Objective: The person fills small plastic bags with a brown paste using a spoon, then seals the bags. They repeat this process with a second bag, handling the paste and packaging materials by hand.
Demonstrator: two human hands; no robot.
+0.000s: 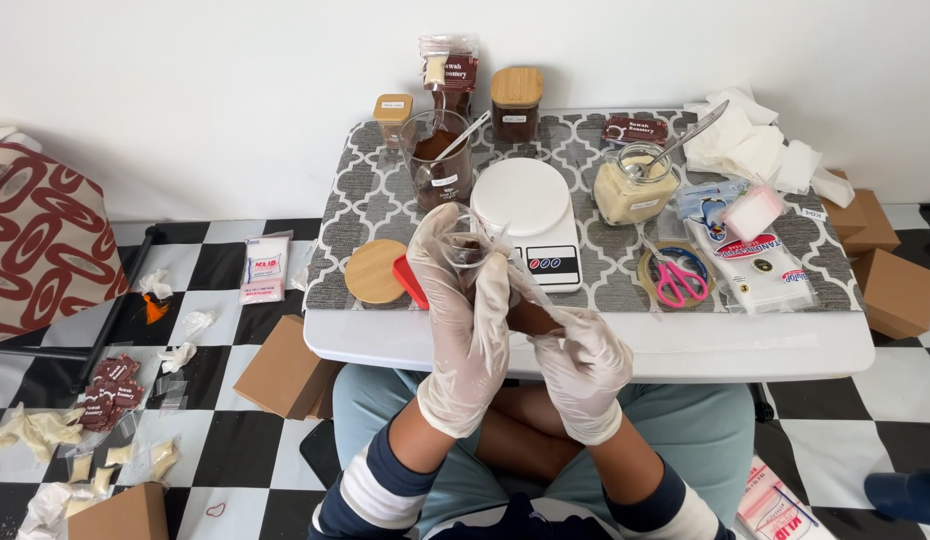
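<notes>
Gloves cover both my hands, two thin whitish ones. My left hand (463, 320) is closed around a small clear cup (467, 246) with a dark brown powder in it, held up over the near edge of the white table (685, 350). My right hand (583, 365) is pinched on a small clear plastic pouch (530, 305) that also holds something brown, just beside and below the cup; the two hands touch each other.

On the patterned grey mat (585, 245) I count one round white scale (527, 205), right behind the cup. Behind it stand two jars with wooden lids (515, 100), a smaller one at left and a darker one at right. One tall glass jar of brown powder (437, 160) has a spoon in it, and one glass jar of pale grains (635, 185) has a spoon too, so two spoons. One loose round wooden lid (375, 272) lies at the mat's near left corner, with a red thing touching it that I cannot make out. One pair of pink scissors (675, 280) lies across one roll of tape. White tissues (750, 140) are heaped at the far right.

Three brown cardboard boxes (890, 285) sit at the right of the table, and one more (285, 372) is on the chequered floor at left.
</notes>
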